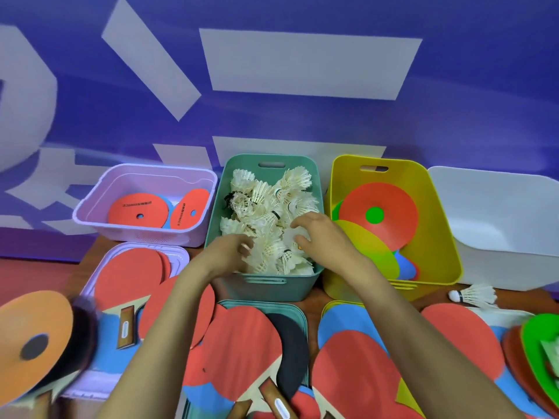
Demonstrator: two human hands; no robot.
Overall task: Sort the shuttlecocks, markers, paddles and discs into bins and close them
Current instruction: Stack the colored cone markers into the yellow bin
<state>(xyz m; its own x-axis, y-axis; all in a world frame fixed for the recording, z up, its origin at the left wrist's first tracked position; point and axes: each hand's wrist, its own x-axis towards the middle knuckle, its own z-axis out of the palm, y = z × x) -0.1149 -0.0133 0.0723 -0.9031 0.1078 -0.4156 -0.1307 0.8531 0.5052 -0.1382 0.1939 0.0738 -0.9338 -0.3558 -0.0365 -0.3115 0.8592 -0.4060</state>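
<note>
Green bin (263, 286) sits mid-frame, heaped with white shuttlecocks (266, 204). Both of the person's arms reach up into it from the bottom edge.

Right hand (322, 234): over the bin's right half, fingers and thumb curled round one shuttlecock (295, 235) just above the heap.

Left hand (228, 252): at the bin's lower-left corner, fingertips bent down against the feathers. I can't tell whether it grips anything.

Purple bin (90, 220), left of the green one, has two red discs (137, 208) lying inside. The yellow bin (443, 237) on the right holds larger discs, the top one a red disc (396, 207) with a green centre, tilted against the back wall. The white bin (499, 213) is at the far right.

A loose shuttlecock (473, 295) lies on its side on the table (316, 294), in front of the white bin.

The lower frame is crowded. Red paddles (242, 343) with wooden handles overlap on a green lid (299, 311), and a black paddle (290, 352) lies among them. More red faces cover a purple lid (179, 256). An orange disc (33, 337) is blurred at the lower left, and a green disc (541, 337) shows at the lower right edge.
</note>
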